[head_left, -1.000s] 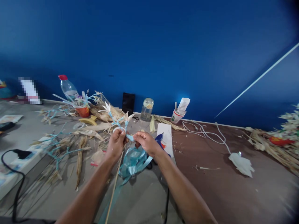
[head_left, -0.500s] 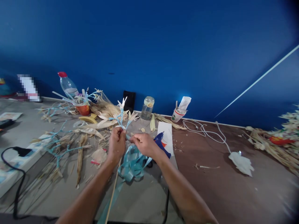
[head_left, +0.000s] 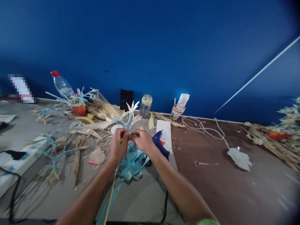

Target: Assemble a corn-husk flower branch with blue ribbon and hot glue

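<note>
My left hand (head_left: 120,144) pinches the stem of a handmade flower branch (head_left: 127,120), whose pale petals fan out above my fingers on blue-wrapped twigs. A thin stick (head_left: 111,197) runs down from that hand toward the front edge. Close beside it, my right hand (head_left: 142,141) is closed, thumb and finger pressed together at the same stem; it seems to grip light blue ribbon, though my fingers hide most of it. Loose loops of blue ribbon (head_left: 131,165) lie heaped beneath both hands. A blue glue gun (head_left: 160,143) rests just right of my right hand, on white paper (head_left: 167,134).
Left lie more blue-wrapped branches (head_left: 53,153), dried husks (head_left: 78,162) and a power strip (head_left: 21,167). Along the wall stand a bottle (head_left: 61,84), a red cup (head_left: 79,109), a glass jar (head_left: 146,106) and a white cup (head_left: 177,112). A white cable (head_left: 203,128) curls at right.
The flower branch has turned, its blossoms now leaning further right and spread wider. My right hand has moved up closer to my left. The view has shifted slightly to the right.
</note>
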Demonstrator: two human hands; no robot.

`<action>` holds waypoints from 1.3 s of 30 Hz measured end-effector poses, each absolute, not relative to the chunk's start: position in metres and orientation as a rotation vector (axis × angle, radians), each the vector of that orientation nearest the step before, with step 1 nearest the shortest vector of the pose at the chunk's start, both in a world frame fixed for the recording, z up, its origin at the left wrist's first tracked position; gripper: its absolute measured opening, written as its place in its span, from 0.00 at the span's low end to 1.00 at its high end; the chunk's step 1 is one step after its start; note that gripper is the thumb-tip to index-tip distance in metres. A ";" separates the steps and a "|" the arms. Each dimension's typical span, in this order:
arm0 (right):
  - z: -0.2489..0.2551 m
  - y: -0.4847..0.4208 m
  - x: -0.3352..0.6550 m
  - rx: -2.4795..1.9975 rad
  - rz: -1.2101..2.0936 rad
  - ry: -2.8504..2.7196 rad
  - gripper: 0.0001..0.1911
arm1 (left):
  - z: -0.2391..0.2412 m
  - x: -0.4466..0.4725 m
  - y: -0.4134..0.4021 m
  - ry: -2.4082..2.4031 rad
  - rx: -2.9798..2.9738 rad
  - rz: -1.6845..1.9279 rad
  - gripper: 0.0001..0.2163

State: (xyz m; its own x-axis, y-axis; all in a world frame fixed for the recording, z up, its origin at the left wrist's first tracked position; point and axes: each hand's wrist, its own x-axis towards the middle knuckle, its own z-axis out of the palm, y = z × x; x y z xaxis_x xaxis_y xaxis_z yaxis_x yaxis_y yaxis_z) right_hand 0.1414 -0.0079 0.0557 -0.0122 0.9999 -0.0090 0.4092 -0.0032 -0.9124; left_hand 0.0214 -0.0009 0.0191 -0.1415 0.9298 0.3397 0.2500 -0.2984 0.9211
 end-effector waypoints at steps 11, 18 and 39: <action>0.047 -0.016 0.129 -1.421 0.756 -1.653 0.06 | 0.022 0.019 0.007 1.212 1.312 1.518 0.07; 0.050 -0.018 0.129 -1.493 0.659 -1.649 0.08 | 0.024 0.017 0.005 0.999 1.206 1.457 0.09; 0.057 -0.020 0.136 -1.461 0.705 -1.687 0.11 | 0.031 0.005 0.002 0.660 0.819 1.110 0.07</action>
